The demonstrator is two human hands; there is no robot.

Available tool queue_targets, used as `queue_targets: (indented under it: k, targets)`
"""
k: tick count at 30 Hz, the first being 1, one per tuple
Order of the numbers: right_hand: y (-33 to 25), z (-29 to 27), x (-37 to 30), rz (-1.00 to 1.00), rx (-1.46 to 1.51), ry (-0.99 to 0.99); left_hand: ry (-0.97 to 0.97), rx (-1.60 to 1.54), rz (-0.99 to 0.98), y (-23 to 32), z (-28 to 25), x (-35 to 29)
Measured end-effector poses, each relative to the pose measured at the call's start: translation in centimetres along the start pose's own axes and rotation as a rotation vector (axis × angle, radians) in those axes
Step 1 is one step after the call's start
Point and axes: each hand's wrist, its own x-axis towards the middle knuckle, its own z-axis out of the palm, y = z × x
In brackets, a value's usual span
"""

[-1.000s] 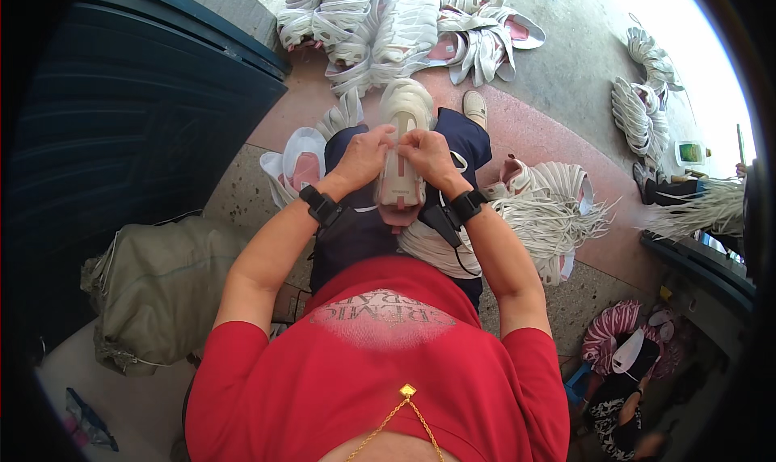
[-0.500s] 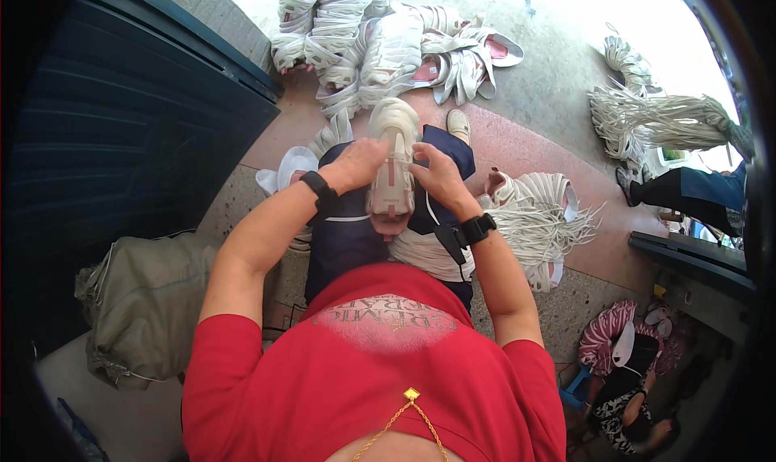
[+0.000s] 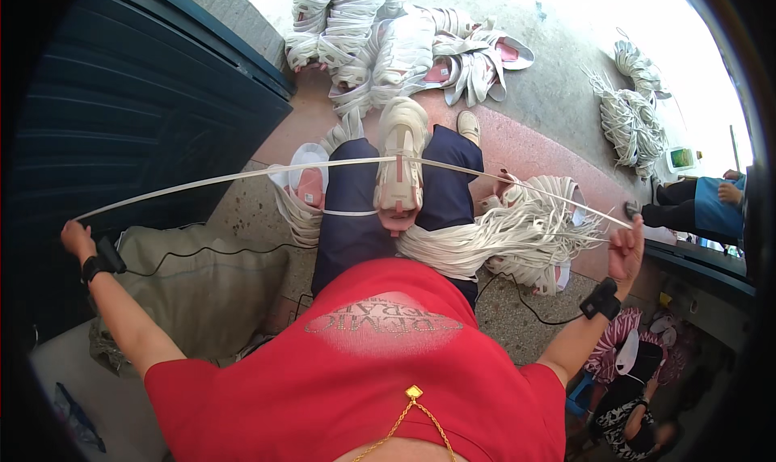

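A cream shoe upper [image 3: 397, 183] with pink trim rests between my thighs, its rounded toe pointing away from me. A flat white lace [image 3: 307, 164] runs through its front and stretches out to both sides. Far out at the left, my left hand [image 3: 78, 240] is closed on one end of the lace. My right hand [image 3: 625, 253], out at the right, grips the other end, with a finger raised. Across my right thigh lies a thick bundle of white laces [image 3: 453, 248], spilling to the right.
Stacked white shoe uppers [image 3: 396, 50] lie on the floor ahead. More uppers [image 3: 303, 191] sit beside my left leg. A grey-green sack [image 3: 202, 280] stands at left by a dark metal door [image 3: 137, 114]. Lace bundles [image 3: 630, 126] lie far right, near other people [image 3: 711, 207].
Both hands have moved from the shoe upper out to opposite sides, drawing the lace long. The hanging lace bundle at far right has been lowered to the floor.
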Motion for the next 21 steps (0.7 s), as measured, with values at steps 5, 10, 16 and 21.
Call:
queue_targets:
  k: [5, 10, 16, 21]
  targets:
    - [-18.1, -2.5, -1.4, -0.275, 0.346, -0.134, -0.192, -0.692, -0.389, 0.4, -4.6, 3.9]
    - [-26.4, 0.8, 0.7, -0.754, 0.064, -0.103, -0.548, -0.789, -0.349, 4.3, -2.9, 5.6]
    - [0.1, 16.8, 5.1, -0.381, -0.664, -0.12, -1.178, -0.5, -0.322, 14.0, 18.8, -26.3]
    - [22.8, 20.3, 3.4, -0.695, -1.493, -0.715, -1.758, -0.361, -0.218, 23.1, 21.4, -47.2]
